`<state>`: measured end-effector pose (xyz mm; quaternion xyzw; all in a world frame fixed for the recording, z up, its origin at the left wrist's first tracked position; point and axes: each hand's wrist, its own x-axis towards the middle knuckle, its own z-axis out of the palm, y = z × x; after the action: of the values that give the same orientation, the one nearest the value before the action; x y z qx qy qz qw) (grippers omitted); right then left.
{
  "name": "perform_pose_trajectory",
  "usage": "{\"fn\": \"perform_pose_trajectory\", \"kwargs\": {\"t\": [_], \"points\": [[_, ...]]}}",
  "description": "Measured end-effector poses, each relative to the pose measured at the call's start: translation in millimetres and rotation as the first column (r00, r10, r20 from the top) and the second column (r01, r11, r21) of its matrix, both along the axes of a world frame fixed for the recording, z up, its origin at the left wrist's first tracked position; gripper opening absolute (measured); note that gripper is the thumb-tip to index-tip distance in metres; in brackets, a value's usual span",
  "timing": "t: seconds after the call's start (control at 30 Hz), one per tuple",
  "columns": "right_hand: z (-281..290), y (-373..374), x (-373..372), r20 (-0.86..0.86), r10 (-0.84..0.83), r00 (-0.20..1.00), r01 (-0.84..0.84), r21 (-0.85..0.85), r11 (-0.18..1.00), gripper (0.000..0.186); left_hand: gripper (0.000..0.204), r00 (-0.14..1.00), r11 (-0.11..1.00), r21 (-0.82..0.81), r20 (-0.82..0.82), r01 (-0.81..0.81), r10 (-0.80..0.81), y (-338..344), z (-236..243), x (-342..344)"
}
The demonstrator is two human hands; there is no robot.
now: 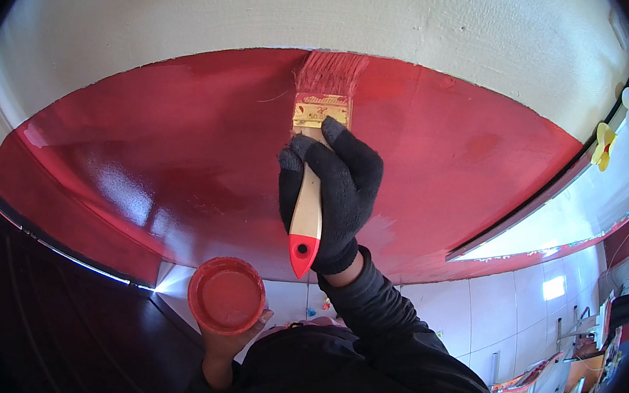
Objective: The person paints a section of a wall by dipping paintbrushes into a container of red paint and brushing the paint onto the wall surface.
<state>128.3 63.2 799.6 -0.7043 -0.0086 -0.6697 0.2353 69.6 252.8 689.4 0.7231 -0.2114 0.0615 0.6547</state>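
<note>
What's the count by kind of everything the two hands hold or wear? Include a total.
Paintbrush: 1, in the right hand
Red cup: 1, in the left hand
Black glove: 1, on the right hand
Total: 3

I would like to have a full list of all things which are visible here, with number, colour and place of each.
Paintbrush: 1, pale wood with red end, centre, bristles on the wall
Tub: 1, red inside, lower left of centre
Wall: 1, cream above, red below, across the view
Flower shapes: 2, one yellow, one pale, far right
Floor tiles: several, white, lower right
Dark surface: 1, near black, lower left
Jumbled items: count unclear, mixed colours, lower right
Left hand: 1, ungloved, holding the tub
Right hand: 1, black glove with grey fingertips, holding the paintbrush
Jacket: 1, dark, bottom
</note>
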Motion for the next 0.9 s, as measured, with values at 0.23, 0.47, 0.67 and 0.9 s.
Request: {"fn": "perform_pose_trajectory", "kwargs": {"t": [0.23,0.47,0.67,0.9], "points": [[-4,7,8,0.102,0.325,0.94,-0.329,0.027,0.944,0.038,0.086,0.999,1.0,-0.008,-0.031,-0.006,0.006,2,3,-3],[-2,10,14,0.068,0.128,0.989,-0.131,0.034,0.991,0.024,0.084,1.0,0.999,0.046,-0.007,-0.009,0.009,3,4,-5],[0,-1,11,0.03,0.242,0.97,-0.242,0.019,0.97,0.024,0.083,0.998,0.998,-0.003,0.015,-0.058,0.058,-14,8,-13],[-13,-31,-6,0.033,0.274,0.961,-0.272,-0.071,0.96,0.028,0.083,0.999,0.999,-0.01,-0.026,-0.033,0.033,-4,11,-10]]}}
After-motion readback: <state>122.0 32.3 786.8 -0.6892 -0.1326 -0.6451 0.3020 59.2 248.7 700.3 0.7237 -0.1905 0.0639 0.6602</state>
